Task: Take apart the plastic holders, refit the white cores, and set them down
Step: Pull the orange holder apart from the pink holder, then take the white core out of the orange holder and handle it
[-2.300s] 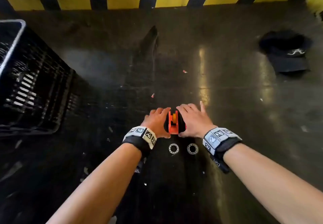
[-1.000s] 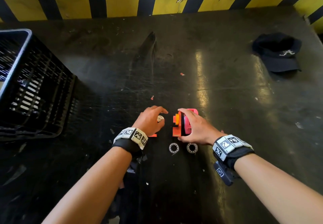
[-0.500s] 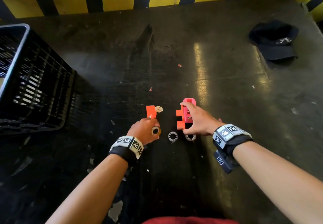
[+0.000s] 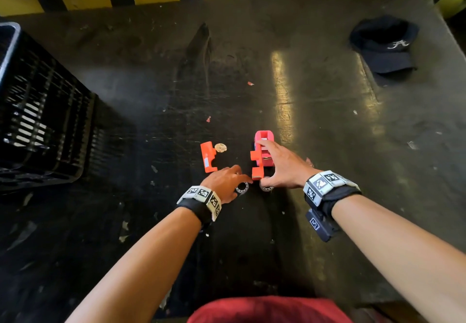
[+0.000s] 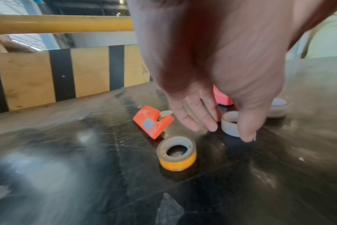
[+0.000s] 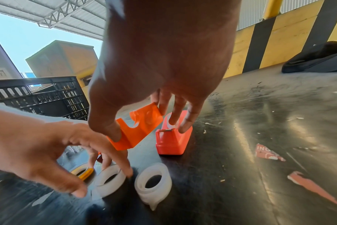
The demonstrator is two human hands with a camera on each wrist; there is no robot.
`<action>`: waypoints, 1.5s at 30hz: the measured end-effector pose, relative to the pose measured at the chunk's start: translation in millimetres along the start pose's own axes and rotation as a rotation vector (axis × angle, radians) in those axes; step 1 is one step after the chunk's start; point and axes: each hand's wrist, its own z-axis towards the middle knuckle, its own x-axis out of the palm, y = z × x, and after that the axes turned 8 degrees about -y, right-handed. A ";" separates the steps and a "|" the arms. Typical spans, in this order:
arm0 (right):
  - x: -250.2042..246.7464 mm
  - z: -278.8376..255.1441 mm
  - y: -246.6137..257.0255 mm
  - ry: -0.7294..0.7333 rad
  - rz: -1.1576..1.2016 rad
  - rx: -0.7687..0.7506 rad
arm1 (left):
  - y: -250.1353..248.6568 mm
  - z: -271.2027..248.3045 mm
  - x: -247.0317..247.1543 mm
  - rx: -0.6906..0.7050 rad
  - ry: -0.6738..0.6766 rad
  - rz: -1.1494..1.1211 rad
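Two hands: right [image 6: 144, 85] gripping orange shell [image 6: 137, 130], left [image 5: 212, 85] spread empty; wrist-only tape roll [image 5: 177, 153].

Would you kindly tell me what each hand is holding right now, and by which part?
The right hand pinches the orange plastic holder half by its two ends. The left hand holds nothing, its fingers reaching onto a white ring core.
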 end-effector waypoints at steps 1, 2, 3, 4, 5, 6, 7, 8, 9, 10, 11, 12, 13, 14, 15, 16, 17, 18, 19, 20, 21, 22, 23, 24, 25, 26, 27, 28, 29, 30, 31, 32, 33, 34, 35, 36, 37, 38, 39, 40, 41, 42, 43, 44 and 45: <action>0.0 -0.8 -3.2 -0.004 0.013 0.000 | 0.3 2.1 1.8 -0.007 -0.002 -0.018; -0.6 -1.4 -6.5 -0.004 0.019 0.011 | 1.9 2.4 2.3 -0.026 -0.022 -0.050; -0.3 -2.8 -8.8 -0.009 0.027 0.027 | 4.4 2.0 2.1 -0.061 -0.057 -0.105; -0.3 -4.1 -12.0 -0.009 0.028 0.035 | 7.7 1.2 0.6 -0.110 -0.107 -0.192; -0.4 -5.6 -14.1 -0.005 0.040 0.047 | 11.4 0.2 -2.5 -0.163 -0.164 -0.311; -2.2 -7.0 -14.7 0.010 0.053 0.055 | 14.5 -0.4 -7.6 -0.207 -0.219 -0.443; -4.3 -8.3 -13.3 0.017 0.065 0.057 | 16.7 -0.8 -14.0 -0.236 -0.260 -0.561; -5.0 -9.8 -10.6 0.023 0.079 0.060 | 18.1 -1.0 -20.7 -0.251 -0.283 -0.646; -3.6 -10.2 -8.6 0.026 0.102 0.058 | 18.6 -1.0 -27.5 -0.257 -0.292 -0.696; -1.2 -9.8 -6.8 0.020 0.128 0.043 | 17.8 -1.2 -33.4 -0.256 -0.294 -0.725; 0.3 -8.8 -4.1 0.012 0.160 0.029 | 16.9 -0.9 -37.8 -0.251 -0.294 -0.740; 1.9 -7.9 -1.6 0.005 0.191 0.019 | 15.7 -0.8 -40.5 -0.245 -0.292 -0.755; 3.3 -6.4 0.1 0.002 0.215 0.006 | 14.8 -0.8 -42.4 -0.243 -0.295 -0.768; 4.0 -5.8 1.5 0.002 0.241 -0.004 | 14.3 -1.4 -43.4 -0.243 -0.301 -0.776; 3.9 -5.3 2.9 0.004 0.266 -0.005 | 13.4 -2.4 -44.6 -0.247 -0.303 -0.785; 4.4 -4.4 2.8 -0.005 0.287 -0.012 | 12.5 -3.3 -46.2 -0.254 -0.301 -0.794; 5.0 -3.8 2.5 -0.016 0.307 -0.017 | 11.7 -3.9 -47.8 -0.260 -0.299 -0.799; 5.7 -3.5 1.8 -0.020 0.323 -0.021 | 11.5 -4.0 -49.0 -0.267 -0.299 -0.797; 6.4 -3.4 0.9 -0.026 0.334 -0.025 | 10.8 -4.1 -50.3 -0.272 -0.297 -0.798; 6.6 -3.0 -0.1 -0.027 0.344 -0.024 | 10.0 -4.1 -51.3 -0.272 -0.297 -0.804; 7.0 -2.0 -1.0 -0.026 0.352 -0.021 | 9.3 -3.8 -52.3 -0.268 -0.298 -0.812; 7.0 -1.3 -1.2 -0.024 0.353 -0.020 | 8.7 -3.1 -53.4 -0.264 -0.297 -0.813; 6.5 -1.1 -0.5 -0.015 0.349 -0.026 | 7.8 -2.1 -54.5 -0.261 -0.290 -0.800; 6.1 -0.5 0.4 -0.001 0.342 -0.032 | 6.8 -1.2 -55.4 -0.256 -0.278 -0.778; 5.9 0.5 1.7 0.012 0.333 -0.040 | 5.4 -0.2 -56.0 -0.254 -0.268 -0.760; 5.6 1.4 2.9 0.019 0.325 -0.047 | 4.2 1.0 -56.0 -0.258 -0.264 -0.759; 5.0 2.3 4.1 0.020 0.325 -0.052 | 2.9 2.0 -56.2 -0.266 -0.267 -0.773; 4.0 3.6 5.1 0.013 0.328 -0.061 | 2.1 3.2 -56.6 -0.272 -0.268 -0.793; 3.2 5.2 5.8 0.008 0.326 -0.073 | 1.9 4.7 -57.6 -0.273 -0.258 -0.813; 2.3 7.2 6.4 0.011 0.321 -0.084 | 3.2 6.2 -58.8 -0.275 -0.235 -0.829; 1.3 9.2 7.0 0.019 0.314 -0.092 | 6.5 7.6 -60.5 -0.281 -0.200 -0.837; 0.4 11.8 7.1 0.027 0.305 -0.094 | 11.7 8.9 -62.5 -0.293 -0.175 -0.832; -0.5 14.4 6.8 0.028 0.297 -0.092 | 19.6 10.3 -63.7 -0.313 -0.181 -0.803; -1.2 17.2 5.9 0.021 0.291 -0.084 | 29.7 11.6 -64.1 -0.346 -0.219 -0.739; -2.1 19.9 4.7 0.009 0.292 -0.072 | 40.6 12.2 -64.6 -0.387 -0.263 -0.633; -2.8 22.7 3.4 -0.003 0.297 -0.060 | 51.7 12.0 -63.8 -0.432 -0.283 -0.501; -3.5 25.3 2.5 -0.012 0.301 -0.051 | 62.0 11.3 -61.7 -0.475 -0.263 -0.366; -4.2 27.9 1.9 -0.019 0.302 -0.047 | 70.2 10.7 -58.8 -0.509 -0.211 -0.253; -4.7 30.3 1.5 -0.021 0.302 -0.046 | 76.2 9.9 -55.7 -0.522 -0.141 -0.180; -5.1 33.2 0.9 -0.020 0.302 -0.044 | 79.3 9.5 -53.1 -0.522 -0.077 -0.144; -5.3 36.0 0.4 -0.017 0.299 -0.044 | 80.3 9.5 -50.4 -0.520 -0.033 -0.132; -5.4 39.4 0.0 -0.013 0.298 -0.043 | 80.4 9.2 -47.8 -0.511 -0.012 -0.124; -5.4 42.0 -0.4 -0.007 0.302 -0.043 | 80.7 8.9 -45.0 -0.503 -0.007 -0.125; -5.1 44.4 -0.7 -0.004 0.313 -0.043 | 81.4 8.6 -42.7 -0.501 -0.009 -0.133; -4.8 46.1 -1.1 -0.003 0.324 -0.044 | 80.7 7.2 -41.9 -0.502 -0.019 -0.138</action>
